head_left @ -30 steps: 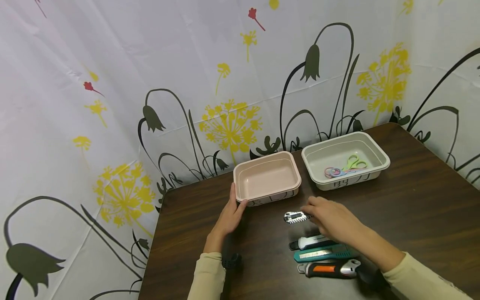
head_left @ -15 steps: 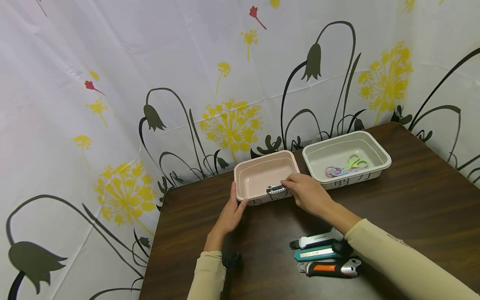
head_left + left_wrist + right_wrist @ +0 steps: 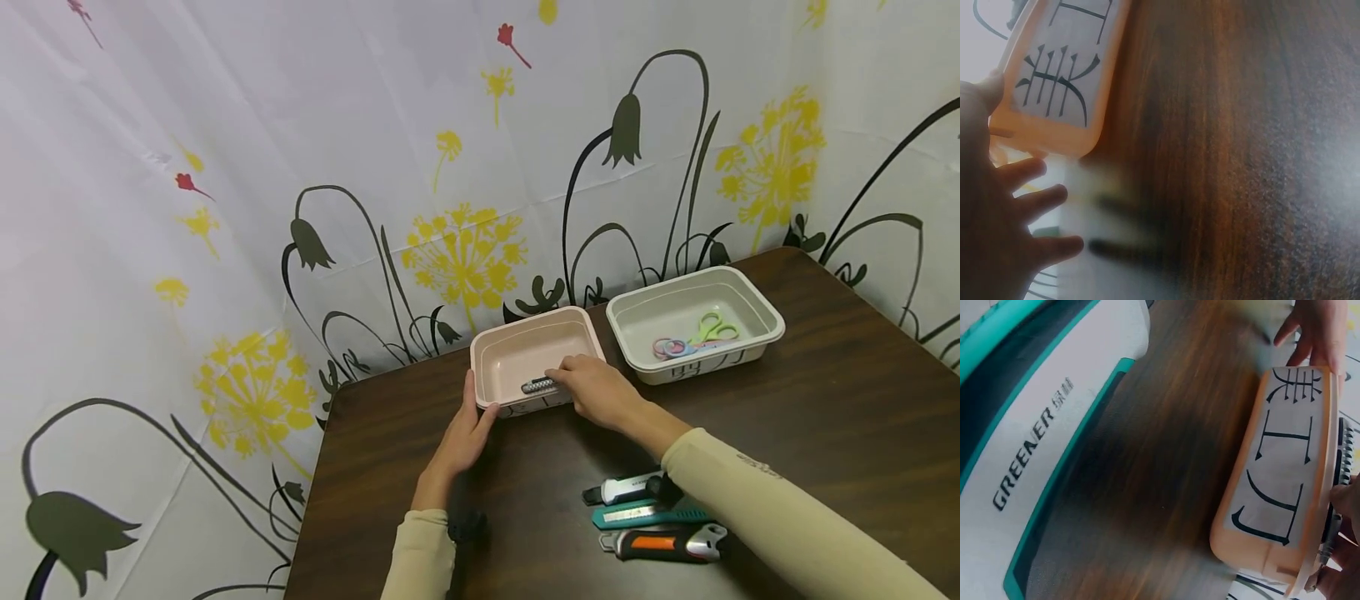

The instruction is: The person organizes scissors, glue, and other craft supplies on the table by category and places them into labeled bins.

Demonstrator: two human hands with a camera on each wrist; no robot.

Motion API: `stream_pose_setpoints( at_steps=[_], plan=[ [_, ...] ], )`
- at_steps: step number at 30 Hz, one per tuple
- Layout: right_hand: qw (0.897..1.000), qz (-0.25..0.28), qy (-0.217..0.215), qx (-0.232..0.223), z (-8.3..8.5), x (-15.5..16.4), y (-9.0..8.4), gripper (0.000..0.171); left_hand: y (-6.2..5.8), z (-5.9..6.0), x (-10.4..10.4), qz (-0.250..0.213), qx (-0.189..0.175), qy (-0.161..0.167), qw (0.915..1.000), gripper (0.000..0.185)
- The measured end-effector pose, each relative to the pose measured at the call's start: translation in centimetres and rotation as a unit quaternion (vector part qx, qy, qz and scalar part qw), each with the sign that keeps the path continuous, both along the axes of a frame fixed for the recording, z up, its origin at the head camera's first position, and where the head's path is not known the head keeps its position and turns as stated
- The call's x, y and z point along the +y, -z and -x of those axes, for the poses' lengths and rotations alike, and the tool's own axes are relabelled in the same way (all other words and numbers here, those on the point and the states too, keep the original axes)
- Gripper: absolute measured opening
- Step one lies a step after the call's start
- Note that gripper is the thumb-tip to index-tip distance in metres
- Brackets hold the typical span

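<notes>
The right hand (image 3: 596, 392) is pinching a small silver utility knife (image 3: 538, 386) with a ridged grip and holding it inside the pink tray (image 3: 525, 323), low over the floor by the tray's near wall. The left hand (image 3: 465, 433) is resting with loose, straight fingers against the tray's near left corner, steadying it. To do this well, I judge the knife should be lowered flat onto the tray floor before the fingers are letting go, with the left hand bracing the tray so it is not sliding on the table (image 3: 840, 417).

The pink tray is holding nothing else that shows. The grey tray (image 3: 765, 312), sitting just beside it toward the table's far right corner, is holding small scissors (image 3: 693, 333) with green and pink handles. Three more utility knives (image 3: 645, 517) are lying side by side near the table's near edge.
</notes>
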State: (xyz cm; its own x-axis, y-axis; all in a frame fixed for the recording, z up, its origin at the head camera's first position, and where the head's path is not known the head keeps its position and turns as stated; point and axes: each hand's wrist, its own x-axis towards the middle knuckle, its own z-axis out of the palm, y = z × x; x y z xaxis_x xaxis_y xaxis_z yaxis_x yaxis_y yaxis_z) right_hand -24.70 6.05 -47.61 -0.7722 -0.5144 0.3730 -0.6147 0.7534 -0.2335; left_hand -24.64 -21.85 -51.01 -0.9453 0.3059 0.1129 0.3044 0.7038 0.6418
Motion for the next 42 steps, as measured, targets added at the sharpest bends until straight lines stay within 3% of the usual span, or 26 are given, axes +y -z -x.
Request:
stream_pose_setpoints(
  at_steps=[6, 13, 23, 35, 39, 42],
  plan=[
    [1.0, -0.003, -0.007, -0.014, 0.4, -0.5, 0.3, 0.045, 0.2, -0.1, 0.1, -0.002, 0.001, -0.01, 0.9999, 0.081],
    [0.997, 0.026, -0.03, -0.07, 0.1, -0.7, 0.5, 0.042, 0.4, 0.0, 0.2, 0.003, -0.011, -0.003, 0.9999, 0.082],
    [0.998, 0.032, -0.039, -0.04, -0.2, -0.5, 0.7, 0.042, 0.1, -0.1, 0.3, -0.002, -0.004, -0.007, 1.0, 0.081],
    [0.995, 0.088, -0.041, 0.027, -3.4, 1.8, -0.2, 0.034, 0.1, -0.1, 0.2, -0.001, -0.01, -0.011, 0.9999, 0.081],
    [0.995, 0.088, -0.032, 0.012, -4.9, 3.2, -0.2, 0.034, 0.1, -0.2, 0.1, 0.0, -0.011, -0.01, 0.9999, 0.081],
    [0.997, 0.062, -0.016, -0.039, -6.2, 4.3, -0.2, 0.036, 0.0, -0.3, 0.0, 0.002, -0.01, -0.011, 0.9999, 0.081]
  ],
)
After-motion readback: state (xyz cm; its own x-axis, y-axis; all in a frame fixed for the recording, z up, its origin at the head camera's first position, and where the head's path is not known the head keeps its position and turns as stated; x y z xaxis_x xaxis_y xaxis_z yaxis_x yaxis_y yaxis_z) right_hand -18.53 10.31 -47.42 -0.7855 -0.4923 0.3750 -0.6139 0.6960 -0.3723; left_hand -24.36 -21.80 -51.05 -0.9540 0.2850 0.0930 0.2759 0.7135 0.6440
